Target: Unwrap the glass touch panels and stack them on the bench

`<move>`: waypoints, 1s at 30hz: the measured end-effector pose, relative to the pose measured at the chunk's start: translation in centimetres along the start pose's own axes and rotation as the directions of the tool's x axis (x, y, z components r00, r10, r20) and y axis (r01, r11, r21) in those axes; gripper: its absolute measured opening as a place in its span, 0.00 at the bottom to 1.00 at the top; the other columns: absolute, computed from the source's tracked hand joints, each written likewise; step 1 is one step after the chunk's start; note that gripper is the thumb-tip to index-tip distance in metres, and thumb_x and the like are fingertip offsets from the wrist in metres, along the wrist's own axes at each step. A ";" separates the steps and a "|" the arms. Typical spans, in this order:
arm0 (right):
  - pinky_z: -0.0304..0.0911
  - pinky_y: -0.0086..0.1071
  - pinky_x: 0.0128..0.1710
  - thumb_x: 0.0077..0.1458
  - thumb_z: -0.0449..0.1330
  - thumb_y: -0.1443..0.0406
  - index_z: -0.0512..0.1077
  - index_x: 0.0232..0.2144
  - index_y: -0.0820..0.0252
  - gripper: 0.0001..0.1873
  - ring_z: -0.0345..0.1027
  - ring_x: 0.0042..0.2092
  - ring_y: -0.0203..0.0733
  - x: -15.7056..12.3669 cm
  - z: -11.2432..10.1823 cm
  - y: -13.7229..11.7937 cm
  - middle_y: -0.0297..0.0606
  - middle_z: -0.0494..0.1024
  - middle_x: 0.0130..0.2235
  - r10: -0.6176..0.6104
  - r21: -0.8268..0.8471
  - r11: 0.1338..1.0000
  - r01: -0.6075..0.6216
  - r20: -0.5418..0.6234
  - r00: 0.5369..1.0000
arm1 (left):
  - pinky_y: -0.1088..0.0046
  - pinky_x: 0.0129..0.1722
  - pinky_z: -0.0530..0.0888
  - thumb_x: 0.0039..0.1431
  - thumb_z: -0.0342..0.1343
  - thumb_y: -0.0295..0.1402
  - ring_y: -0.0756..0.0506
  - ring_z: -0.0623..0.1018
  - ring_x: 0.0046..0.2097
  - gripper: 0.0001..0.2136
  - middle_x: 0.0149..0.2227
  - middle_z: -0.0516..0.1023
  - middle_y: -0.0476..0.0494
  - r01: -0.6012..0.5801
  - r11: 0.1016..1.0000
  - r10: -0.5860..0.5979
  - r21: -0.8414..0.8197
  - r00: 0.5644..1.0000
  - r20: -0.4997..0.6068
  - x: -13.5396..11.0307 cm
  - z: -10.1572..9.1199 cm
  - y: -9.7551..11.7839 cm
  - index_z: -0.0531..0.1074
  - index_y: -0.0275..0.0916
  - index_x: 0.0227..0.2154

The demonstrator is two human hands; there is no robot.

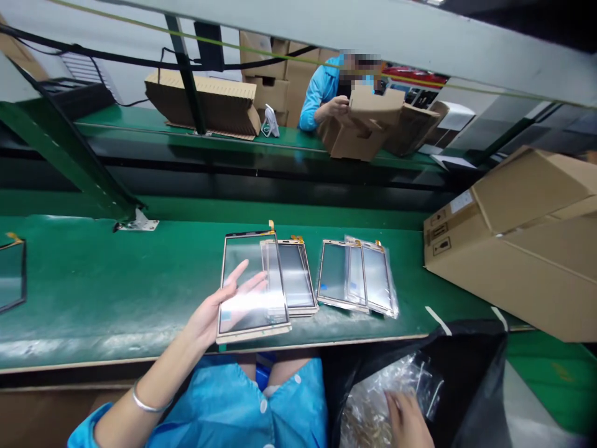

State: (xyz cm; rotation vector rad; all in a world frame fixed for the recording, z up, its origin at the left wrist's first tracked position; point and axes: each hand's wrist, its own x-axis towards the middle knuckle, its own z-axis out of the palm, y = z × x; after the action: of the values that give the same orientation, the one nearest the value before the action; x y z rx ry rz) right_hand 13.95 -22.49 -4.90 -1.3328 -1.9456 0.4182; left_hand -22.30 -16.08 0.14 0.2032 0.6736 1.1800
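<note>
My left hand point(224, 305) holds a gold-framed glass touch panel point(252, 283) above the green table's near edge, fingers spread flat behind the glass, thumb at its left edge. A stack of similar panels point(293, 277) lies just right of it, and another group point(357, 277), partly in clear sleeves, lies further right. My right hand point(405, 420) reaches down into a black bag point(471, 367) of crumpled clear plastic sleeves point(387, 392) below the table; its fingers are bent among the wrappers and I cannot make out what they hold.
A large cardboard box point(517, 242) sits at the table's right end. Another panel point(12, 274) lies at the far left. A green steel brace point(69, 155) slants down at left. Across the conveyor a person in blue point(326, 87) handles a cardboard box point(361, 124).
</note>
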 end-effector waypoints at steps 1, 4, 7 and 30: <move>0.67 0.34 0.22 0.64 0.49 0.61 0.70 0.33 0.52 0.11 0.69 0.28 0.42 0.6 1.3 -0.4 0.35 0.72 0.29 0.042 0.027 0.999 -0.040 -0.065 0.997 | 0.73 0.47 0.72 0.66 0.44 0.27 0.46 0.74 0.55 0.29 0.58 0.70 0.37 -0.003 1.000 0.003 0.004 1.000 0.012 -0.1 0.3 -0.3 0.41 0.50 0.66; 0.69 0.32 0.29 0.62 0.51 0.65 0.70 0.36 0.54 0.07 0.71 0.33 0.41 3.8 4.8 -3.9 0.37 0.74 0.33 0.145 0.253 0.957 -0.140 0.001 0.989 | 0.67 0.51 0.70 0.66 0.44 0.31 0.44 0.73 0.56 0.29 0.57 0.71 0.40 -0.034 0.999 0.034 0.004 0.997 0.067 -0.5 0.8 -1.2 0.40 0.54 0.66; 0.67 0.29 0.30 0.60 0.53 0.67 0.70 0.36 0.56 0.05 0.70 0.34 0.38 6.9 6.8 -8.0 0.37 0.73 0.35 0.090 0.432 0.894 -0.120 0.091 0.992 | 0.58 0.53 0.68 0.67 0.44 0.34 0.41 0.71 0.57 0.29 0.57 0.72 0.40 -0.088 0.996 0.088 -0.002 0.990 0.113 -1.2 1.1 -1.7 0.39 0.55 0.66; 0.64 0.27 0.24 0.62 0.50 0.64 0.59 0.29 0.57 0.09 0.69 0.29 0.33 17.1 5.8 -15.5 0.40 0.74 0.41 -0.198 0.778 0.591 -0.212 0.394 0.898 | 0.56 0.47 0.73 0.63 0.50 0.45 0.33 0.70 0.58 0.22 0.57 0.70 0.34 0.087 0.996 -0.075 -0.029 0.954 0.291 -0.3 -1.6 -4.6 0.65 0.43 0.57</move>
State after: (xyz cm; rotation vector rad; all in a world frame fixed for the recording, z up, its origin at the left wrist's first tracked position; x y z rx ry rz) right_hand -3.94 -12.67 7.35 -0.6351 -1.6864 1.5368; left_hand -19.67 -18.49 -3.22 0.3043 0.3956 1.0576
